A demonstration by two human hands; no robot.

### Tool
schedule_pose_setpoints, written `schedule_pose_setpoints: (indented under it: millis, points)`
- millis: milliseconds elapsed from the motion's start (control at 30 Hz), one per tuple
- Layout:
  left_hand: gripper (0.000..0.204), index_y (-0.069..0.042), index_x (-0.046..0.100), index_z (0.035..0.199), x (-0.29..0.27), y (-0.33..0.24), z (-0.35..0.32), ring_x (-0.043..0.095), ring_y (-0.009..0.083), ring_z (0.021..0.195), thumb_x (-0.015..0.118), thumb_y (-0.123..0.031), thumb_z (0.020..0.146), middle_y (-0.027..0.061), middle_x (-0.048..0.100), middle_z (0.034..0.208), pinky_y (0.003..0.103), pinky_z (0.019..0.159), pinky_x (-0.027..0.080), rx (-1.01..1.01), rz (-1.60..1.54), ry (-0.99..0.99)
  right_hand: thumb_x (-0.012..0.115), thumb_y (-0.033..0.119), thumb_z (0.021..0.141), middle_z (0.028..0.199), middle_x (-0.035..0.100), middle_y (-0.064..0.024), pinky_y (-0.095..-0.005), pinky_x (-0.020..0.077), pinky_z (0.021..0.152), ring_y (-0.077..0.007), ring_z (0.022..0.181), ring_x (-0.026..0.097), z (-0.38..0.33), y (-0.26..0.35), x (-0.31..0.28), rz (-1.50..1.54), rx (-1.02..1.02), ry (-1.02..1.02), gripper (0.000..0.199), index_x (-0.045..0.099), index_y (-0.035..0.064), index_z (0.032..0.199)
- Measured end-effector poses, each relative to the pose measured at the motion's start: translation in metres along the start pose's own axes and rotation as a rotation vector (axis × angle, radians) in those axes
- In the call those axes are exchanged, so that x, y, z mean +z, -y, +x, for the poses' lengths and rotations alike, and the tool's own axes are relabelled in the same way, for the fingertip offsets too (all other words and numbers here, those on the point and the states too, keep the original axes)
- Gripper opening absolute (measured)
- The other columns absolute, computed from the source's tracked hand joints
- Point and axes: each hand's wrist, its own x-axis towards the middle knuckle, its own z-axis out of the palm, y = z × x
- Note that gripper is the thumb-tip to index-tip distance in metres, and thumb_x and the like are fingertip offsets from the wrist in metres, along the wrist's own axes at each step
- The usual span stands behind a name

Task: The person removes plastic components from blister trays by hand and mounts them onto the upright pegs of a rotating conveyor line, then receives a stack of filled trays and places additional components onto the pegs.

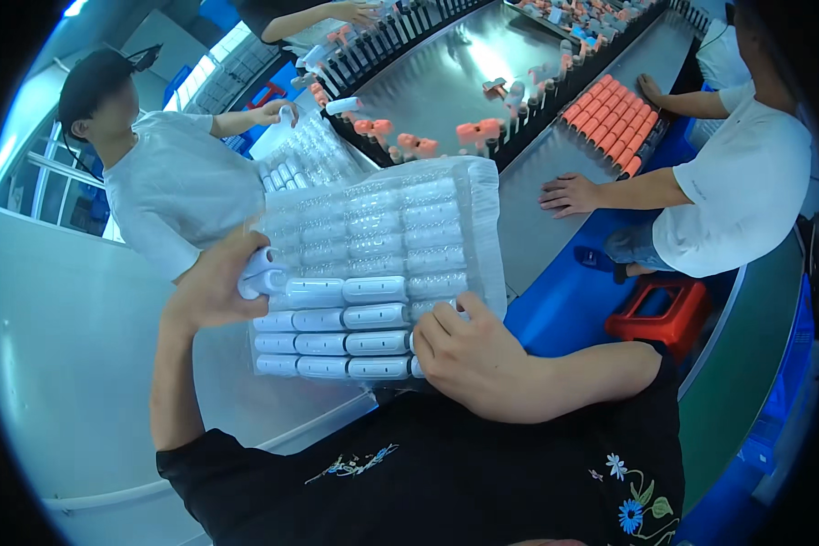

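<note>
Between the left fingers (257,241) and right fingers (441,332), cylinders (321,344) lie in the tray (364,246); the stool (646,328) stands right of both.

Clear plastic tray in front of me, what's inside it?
White rounded pieces fill rows on the near side of the clear plastic tray. Your right hand covers some near the right end, and white parts in your left hand cover some left edge; beneath those can't be seen.
</note>
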Motion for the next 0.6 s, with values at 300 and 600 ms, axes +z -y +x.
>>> schedule_pose_setpoints:
  millis: [300, 600]
  points:
    - [0.061, 0.001, 0.057, 0.121, -0.031, -0.008, 0.051, 0.063, 0.0305, 0.084, 0.077, -0.018, 0.066, 0.0175, 0.066, 0.096, 0.037, 0.082, 0.051, 0.100, -0.320, -0.184, 0.080, 0.016, 0.081, 0.129, 0.059, -0.0213, -0.0450, 0.0520, 0.094, -0.0387, 0.113, 0.064, -0.005, -0.137, -0.011, 0.453, 0.225, -0.497, 0.072, 0.047, 0.0039, 0.144]
    - [0.065, 0.003, 0.057, 0.125, -0.031, -0.004, 0.101, 0.068, 0.0347, 0.093, 0.076, -0.024, 0.068, 0.0226, 0.069, 0.099, 0.041, 0.085, 0.053, 0.167, -0.260, -0.068, 0.074, 0.013, 0.083, 0.132, 0.062, -0.0163, -0.0474, 0.0490, 0.099, -0.0389, 0.120, 0.060, 0.014, -0.341, 0.046, -0.031, 0.298, -0.369, 0.067, 0.048, 0.0103, 0.145]
